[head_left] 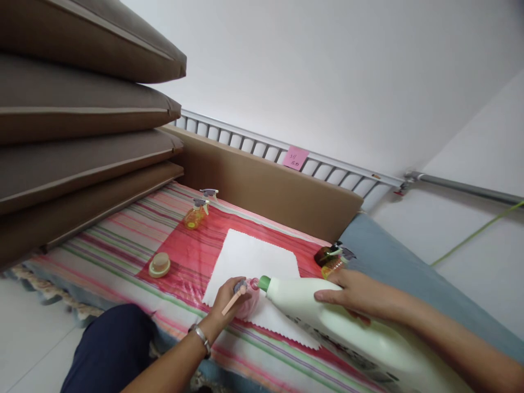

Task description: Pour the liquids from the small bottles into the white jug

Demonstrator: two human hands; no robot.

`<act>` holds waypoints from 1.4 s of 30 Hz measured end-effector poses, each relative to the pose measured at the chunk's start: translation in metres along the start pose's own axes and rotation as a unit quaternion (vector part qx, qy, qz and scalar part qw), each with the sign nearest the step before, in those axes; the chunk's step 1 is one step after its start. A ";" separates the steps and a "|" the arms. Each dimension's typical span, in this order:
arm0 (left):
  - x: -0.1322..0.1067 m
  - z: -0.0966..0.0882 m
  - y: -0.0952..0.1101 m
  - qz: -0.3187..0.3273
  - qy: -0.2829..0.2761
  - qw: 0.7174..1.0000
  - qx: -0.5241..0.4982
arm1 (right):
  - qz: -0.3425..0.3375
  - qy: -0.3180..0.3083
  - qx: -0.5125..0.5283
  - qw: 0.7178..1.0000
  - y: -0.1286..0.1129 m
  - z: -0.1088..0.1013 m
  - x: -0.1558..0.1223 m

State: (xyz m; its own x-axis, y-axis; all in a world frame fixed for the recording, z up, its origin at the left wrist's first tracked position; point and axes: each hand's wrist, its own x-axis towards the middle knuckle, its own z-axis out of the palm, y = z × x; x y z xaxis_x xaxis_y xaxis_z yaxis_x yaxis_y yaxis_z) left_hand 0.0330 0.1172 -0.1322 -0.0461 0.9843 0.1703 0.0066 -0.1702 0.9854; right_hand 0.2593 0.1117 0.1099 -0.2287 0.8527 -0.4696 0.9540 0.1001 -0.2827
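On the striped cloth [123,232], our left hand [226,297] grips the pink bottle [248,309] and nozzle [240,285]; our right hand [354,292] clasps the jug [297,300], mouths nearly meeting between them. We're likely pouring; next calls for steady tilt.

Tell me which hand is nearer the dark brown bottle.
Right: the right hand is just in front of the dark bottle; the left hand, holding a sprayer head, is well to its left.
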 end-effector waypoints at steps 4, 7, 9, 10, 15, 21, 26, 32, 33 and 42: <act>0.000 0.000 0.000 -0.005 0.004 1.000 0.001 | -0.002 -0.006 -0.001 1.000 0.002 0.000 0.001; 0.000 0.000 -0.001 -0.004 0.000 1.000 0.000 | 0.002 -0.005 -0.003 1.000 0.003 0.000 0.000; 0.000 0.000 -0.002 0.000 -0.007 1.000 -0.001 | 0.005 -0.005 -0.006 1.000 0.003 0.000 0.000; 0.000 0.000 -0.003 0.002 -0.010 1.000 -0.002 | 0.003 -0.004 -0.007 1.000 0.003 0.000 0.000; 0.000 -0.001 -0.004 0.004 -0.013 1.000 0.001 | 0.000 -0.005 -0.007 1.000 0.002 -0.001 0.002; 0.000 0.000 -0.004 0.002 -0.013 1.000 0.002 | -0.005 -0.008 -0.018 1.000 0.000 -0.002 0.000; -0.001 -0.001 -0.002 0.004 -0.010 1.000 -0.001 | -0.001 -0.015 -0.013 1.000 0.000 -0.003 0.001; 0.000 -0.001 0.001 0.007 -0.014 1.000 0.000 | 0.005 -0.018 -0.009 1.000 -0.001 -0.003 0.002; 0.000 -0.001 0.001 0.005 -0.015 1.000 0.000 | 0.005 -0.019 -0.010 1.000 0.000 -0.003 0.002; 0.000 -0.001 -0.003 0.001 -0.014 1.000 0.003 | 0.007 -0.020 -0.014 1.000 -0.003 -0.004 0.000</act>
State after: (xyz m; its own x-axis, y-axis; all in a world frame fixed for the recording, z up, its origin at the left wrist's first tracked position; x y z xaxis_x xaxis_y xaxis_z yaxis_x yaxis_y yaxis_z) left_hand 0.0324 0.1176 -0.1348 -0.0179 0.9849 0.1723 0.0127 -0.1721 0.9850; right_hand 0.2573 0.1132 0.1139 -0.2231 0.8326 -0.5070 0.9619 0.1035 -0.2532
